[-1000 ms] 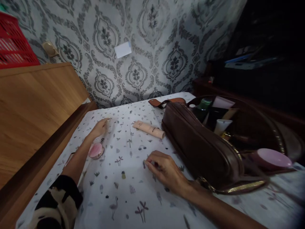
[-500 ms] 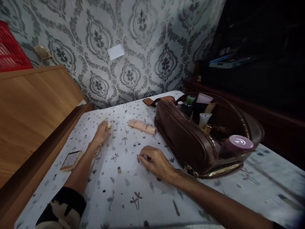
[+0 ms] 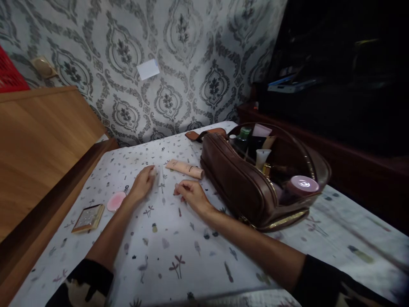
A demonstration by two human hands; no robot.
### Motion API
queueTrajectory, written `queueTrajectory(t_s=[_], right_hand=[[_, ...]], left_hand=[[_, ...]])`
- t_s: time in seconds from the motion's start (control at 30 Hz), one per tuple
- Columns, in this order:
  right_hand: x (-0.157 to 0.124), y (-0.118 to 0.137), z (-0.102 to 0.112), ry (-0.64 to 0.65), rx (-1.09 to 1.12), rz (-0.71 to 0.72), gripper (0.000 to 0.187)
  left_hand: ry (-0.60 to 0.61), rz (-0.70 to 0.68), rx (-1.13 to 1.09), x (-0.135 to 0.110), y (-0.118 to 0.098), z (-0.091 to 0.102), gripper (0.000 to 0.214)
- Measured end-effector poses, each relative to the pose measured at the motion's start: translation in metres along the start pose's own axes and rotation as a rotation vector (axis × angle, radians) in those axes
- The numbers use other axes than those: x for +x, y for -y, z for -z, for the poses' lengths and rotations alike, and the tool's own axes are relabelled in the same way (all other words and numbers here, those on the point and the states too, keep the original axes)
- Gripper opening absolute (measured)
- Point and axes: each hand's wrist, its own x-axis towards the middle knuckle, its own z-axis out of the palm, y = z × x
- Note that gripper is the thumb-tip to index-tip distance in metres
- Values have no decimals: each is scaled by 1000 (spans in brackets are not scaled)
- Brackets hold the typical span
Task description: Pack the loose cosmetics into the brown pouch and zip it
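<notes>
My left hand [image 3: 142, 185] is closed above the cloth, with a small pale yellowish item [image 3: 154, 171] just showing at its fingertips; most of that item is hidden. Fingers curled in, my right hand [image 3: 192, 194] hovers in front of the brown cosmetic bag, and I see nothing in it. Between and beyond the hands lies a peach squeeze tube [image 3: 184, 169]. Beside my left forearm are a pink round compact [image 3: 116, 201] and a square gold-edged palette [image 3: 88, 218]. The brown cosmetic bag [image 3: 236, 183] is unzipped, with tubes, bottles and a pink-lidded jar [image 3: 303, 185] inside.
The patterned white cloth [image 3: 166, 264] covers the table. A wooden panel [image 3: 47, 123] borders the left side, with a red basket [image 3: 11, 72] above it. Patterned wallpaper [image 3: 179, 47] is behind; a dark cabinet edge [image 3: 287, 140] lies behind the bag.
My left hand has moved right, toward the tube, with the small yellowish item. My right hand has shifted slightly away from me. The pink compact, mostly covered before, shows now. The view has turned slightly.
</notes>
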Motion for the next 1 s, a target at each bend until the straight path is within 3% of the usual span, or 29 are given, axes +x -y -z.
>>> queueTrajectory(t_s=[0.23, 0.37, 0.53, 0.67, 0.8, 0.93, 1.0], right_hand=[[-1, -15, 8, -71, -7, 30, 18], [-7, -12, 14, -96, -84, 50, 17], [-15, -2, 18, -92, -234, 78, 28], [-15, 3, 19, -2, -346, 69, 30], [-11, 4, 21, 109, -290, 49, 28], [-10, 3, 21, 50, -118, 10, 27], [-11, 2, 20, 37, -4, -35, 24]], left_hand=[[121, -126, -118, -26, -49, -13, 45], [169, -129, -388, -45, -71, -27, 58], [254, -127, -680, -57, -80, -39, 73], [215, -141, -760, -60, -83, -42, 78], [135, -185, -675, -63, -87, -42, 76], [18, -121, -545, -63, -90, -40, 69], [15, -57, -510, -62, -89, -38, 63]])
